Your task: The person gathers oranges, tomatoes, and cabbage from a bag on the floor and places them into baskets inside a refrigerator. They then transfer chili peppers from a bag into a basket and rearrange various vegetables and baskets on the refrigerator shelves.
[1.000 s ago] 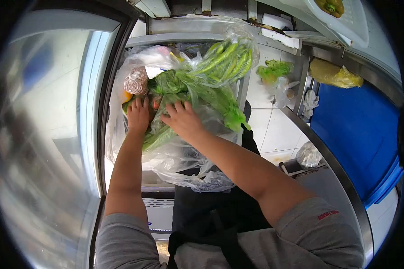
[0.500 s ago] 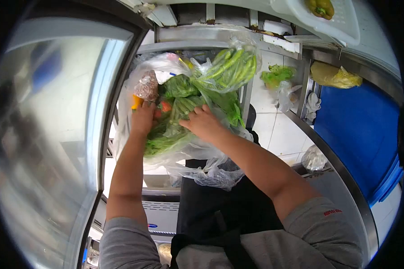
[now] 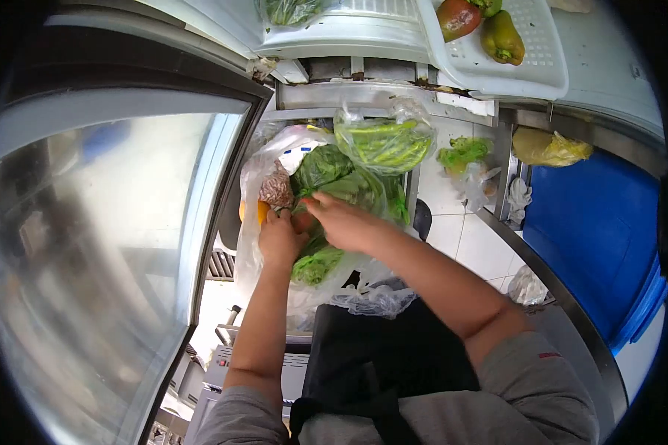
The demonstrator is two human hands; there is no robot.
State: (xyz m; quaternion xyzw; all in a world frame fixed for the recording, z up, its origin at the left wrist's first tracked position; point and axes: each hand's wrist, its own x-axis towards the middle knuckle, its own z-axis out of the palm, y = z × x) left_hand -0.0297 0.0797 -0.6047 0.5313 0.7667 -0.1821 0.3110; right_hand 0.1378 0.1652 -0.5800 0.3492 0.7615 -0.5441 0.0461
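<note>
A large clear plastic bag [image 3: 249,259] lies spread below me, full of produce. My left hand [image 3: 280,239] reaches into its left part with fingers curled, beside an orange item [image 3: 263,212] and just below a small bag of reddish-brown beans [image 3: 276,188]. Close by, my right hand [image 3: 341,222] bends inward, its fingertips pressed together over the greens by a small red spot. What either hand grips is hidden. Around them lie a dark green leafy bundle [image 3: 323,167], lighter leafy greens [image 3: 316,267] and, at the top, a clear bag of long green peppers [image 3: 386,145].
An open glass door [image 3: 119,245] stands on the left. Ahead, a white basket [image 3: 545,63] holding several peppers [image 3: 503,38] sits on a white shelf. To the right are a yellow bag [image 3: 549,148], a blue lid [image 3: 586,245] and loose greens [image 3: 464,154] on the tiled floor.
The view has tilted up, showing more of the shelf and basket. My hands have come closer together, and the right one has moved left toward the left hand.
</note>
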